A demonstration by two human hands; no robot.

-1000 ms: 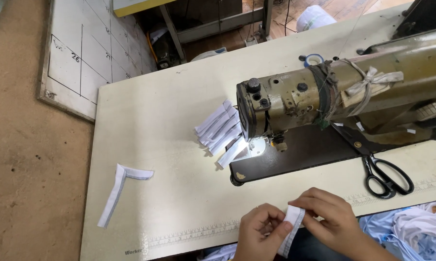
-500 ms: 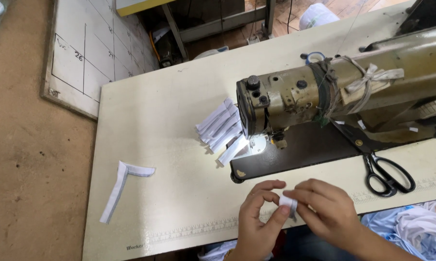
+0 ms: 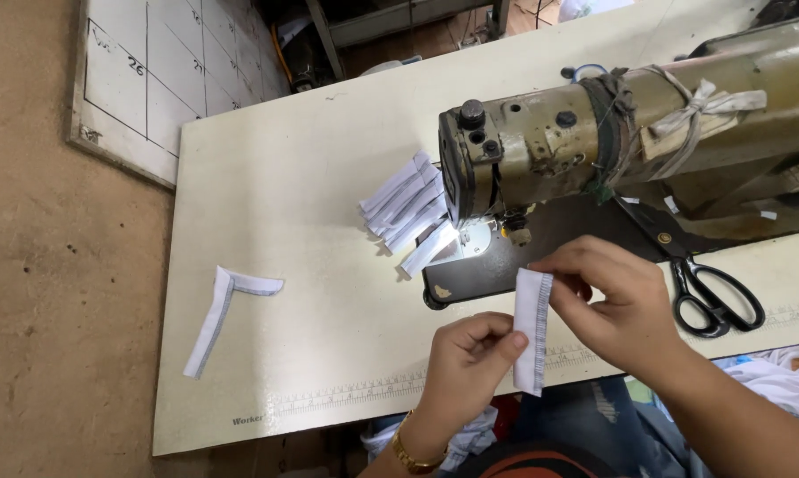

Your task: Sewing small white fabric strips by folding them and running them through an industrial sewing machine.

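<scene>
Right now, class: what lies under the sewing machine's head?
Under the sewing machine head: the lit needle plate and white fabric strips. The head covers the needle and their inner ends.

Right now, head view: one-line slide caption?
Both hands, left hand and right hand, hold a white fabric strip upright before a sewing machine.

The sewing machine (image 3: 612,133) runs off the right edge. Its needle is too small to make out. The scissors (image 3: 714,296) blades tuck under its arm. White cloth (image 3: 784,381) is cut off at the corner.
</scene>
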